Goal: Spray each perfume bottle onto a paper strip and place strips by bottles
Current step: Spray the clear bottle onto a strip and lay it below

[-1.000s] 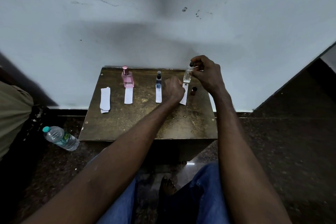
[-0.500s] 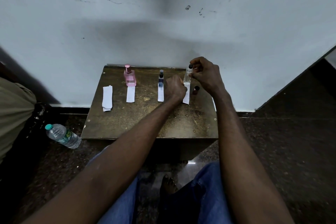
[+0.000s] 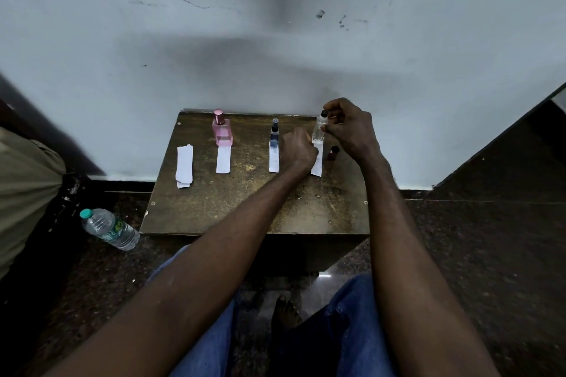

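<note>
Gripping clear bottle (image 3: 319, 129), right hand (image 3: 349, 128) raised, left hand (image 3: 296, 150) holding strip (image 3: 317, 165)

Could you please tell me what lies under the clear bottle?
A white paper strip lies beneath the clear bottle that the right hand grips. The left hand hides part of it.

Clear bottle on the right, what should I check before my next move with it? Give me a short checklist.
1. Right hand grips the clear bottle: ok.
2. Left hand holds the paper strip just below that bottle: ok.
3. Nozzle faces the strip: cannot tell.
4. Dark cap is off, on the table right of the strip: ok.
5. Pink bottle's strip and blue bottle's strip lie in place: ok.
</note>
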